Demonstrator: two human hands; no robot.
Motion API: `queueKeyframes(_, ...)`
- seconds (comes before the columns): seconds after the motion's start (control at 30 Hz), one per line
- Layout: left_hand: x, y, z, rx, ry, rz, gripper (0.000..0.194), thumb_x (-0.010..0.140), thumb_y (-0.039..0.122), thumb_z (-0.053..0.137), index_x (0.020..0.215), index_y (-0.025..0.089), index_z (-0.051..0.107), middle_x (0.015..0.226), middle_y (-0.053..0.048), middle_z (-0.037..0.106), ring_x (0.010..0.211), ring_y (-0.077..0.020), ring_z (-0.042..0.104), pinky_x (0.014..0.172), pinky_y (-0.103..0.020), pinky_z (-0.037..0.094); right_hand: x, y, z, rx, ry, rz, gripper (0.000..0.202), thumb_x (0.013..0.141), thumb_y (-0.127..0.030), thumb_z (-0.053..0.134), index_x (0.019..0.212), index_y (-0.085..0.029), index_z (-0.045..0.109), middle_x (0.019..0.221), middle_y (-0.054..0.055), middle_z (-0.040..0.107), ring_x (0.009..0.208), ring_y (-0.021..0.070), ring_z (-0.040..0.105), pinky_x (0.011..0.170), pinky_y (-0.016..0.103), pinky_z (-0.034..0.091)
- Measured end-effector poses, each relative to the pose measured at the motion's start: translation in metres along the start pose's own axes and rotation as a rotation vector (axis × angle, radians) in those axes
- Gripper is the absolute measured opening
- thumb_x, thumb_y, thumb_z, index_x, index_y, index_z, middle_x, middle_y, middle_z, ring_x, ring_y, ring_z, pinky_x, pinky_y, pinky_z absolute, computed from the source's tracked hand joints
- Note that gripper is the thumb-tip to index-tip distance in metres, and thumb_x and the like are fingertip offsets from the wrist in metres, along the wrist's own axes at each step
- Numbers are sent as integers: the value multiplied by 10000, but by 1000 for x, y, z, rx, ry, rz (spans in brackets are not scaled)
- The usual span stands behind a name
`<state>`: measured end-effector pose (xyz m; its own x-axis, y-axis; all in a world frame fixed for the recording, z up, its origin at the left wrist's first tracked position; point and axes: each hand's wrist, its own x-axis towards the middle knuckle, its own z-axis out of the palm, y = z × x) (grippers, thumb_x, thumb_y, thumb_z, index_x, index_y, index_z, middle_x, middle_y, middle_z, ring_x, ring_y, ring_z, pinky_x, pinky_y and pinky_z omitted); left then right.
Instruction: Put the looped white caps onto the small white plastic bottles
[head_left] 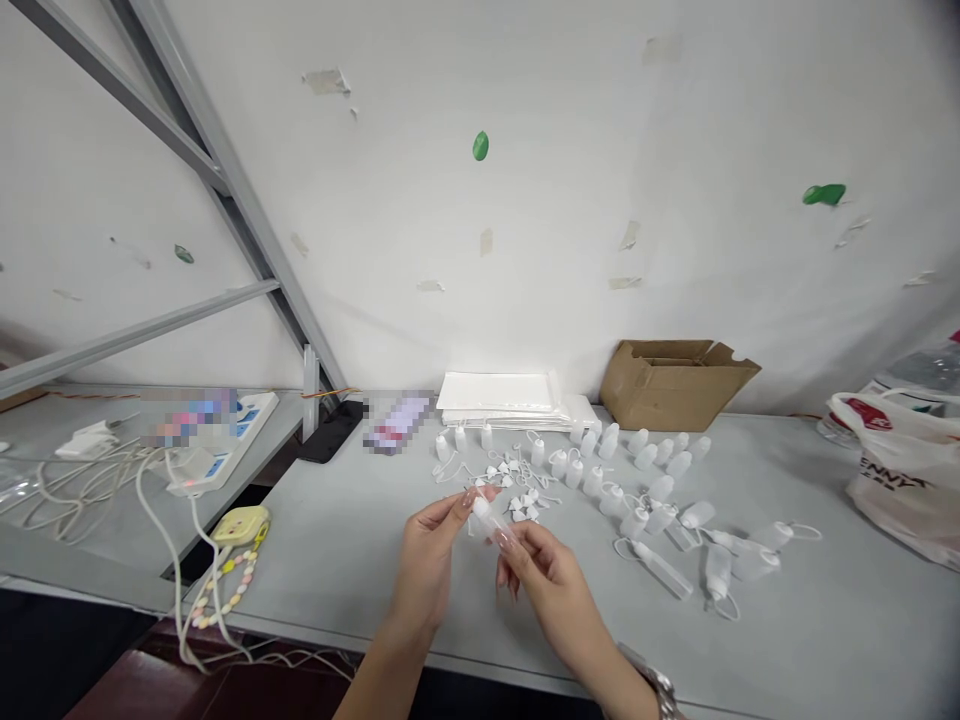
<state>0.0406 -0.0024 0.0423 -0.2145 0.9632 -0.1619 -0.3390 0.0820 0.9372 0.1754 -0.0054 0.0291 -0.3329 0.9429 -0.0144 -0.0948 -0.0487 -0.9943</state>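
Note:
A small translucent plastic squeeze bottle [492, 524] is held tilted between my two hands above the front of the grey table. My left hand [433, 548] pinches with thumb and fingertips at its white cap end. Thumb and fingers of my right hand [541, 566] are closed round the bottle's body, hiding its lower part. Just beyond my hands lies a loose pile of small white caps [523, 505] with thin looped straps. More bottles of the same kind [634, 522] stand and lie to the right, several fitted with caps and strap loops.
Behind the bottles are a stack of white sheets [499, 398] and a torn cardboard box [679, 385]. A plastic bag [900, 470] stands far right. At left lie phones [334, 432], a power strip [247, 430], tangled white cables [97, 475] and a yellow case [241, 525] with a beaded strap.

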Motion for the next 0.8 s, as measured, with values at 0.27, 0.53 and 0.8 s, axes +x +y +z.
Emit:
queueKeyframes(0.27,-9,8,1,98,-87,-11,265,726,405,682,859,186,751,974,-81,745,1068,-273,608,1036,-416,337,-9,15,2,-499,232,-487,150,854,-292,557,899,-161,616,677,20,575,585,148,527,562,260,439)
queueKeyframes(0.53,-3,5,-1,126,-200,131,266,789,392,605,791,171,753,904,-80,755,1051,-285,614,1008,-426,380,-4,-3,0,137,-77,93,312,793,-463,612,708,-164,582,506,-21,547,452,100,459,474,226,355)
queueKeyframes(0.8,-4,2,2,169,-16,57,278,754,407,646,862,172,748,974,-77,745,1063,-294,612,999,-425,390,4,-8,1,326,-87,183,389,708,-524,680,751,-138,653,594,24,640,497,114,520,541,253,407)
